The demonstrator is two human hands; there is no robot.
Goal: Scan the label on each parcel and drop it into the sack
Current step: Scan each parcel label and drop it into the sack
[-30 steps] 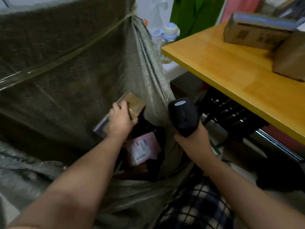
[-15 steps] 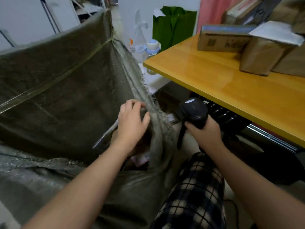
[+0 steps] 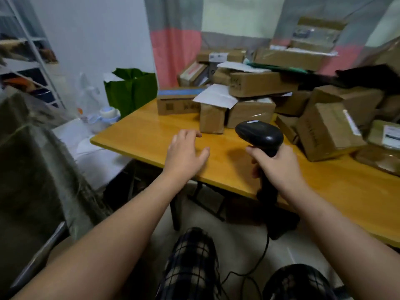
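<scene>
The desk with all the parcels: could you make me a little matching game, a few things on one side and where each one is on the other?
Things:
1. barcode scanner
2. green bag
3. sack
4. small upright parcel

Places:
A. at the left edge of the view, beside the desk
B. on the desk, just beyond the open left hand
C. gripped in the right hand
D. against the wall, past the far end of the desk

Pairs: 1-C, 2-D, 3-A, 4-B
</scene>
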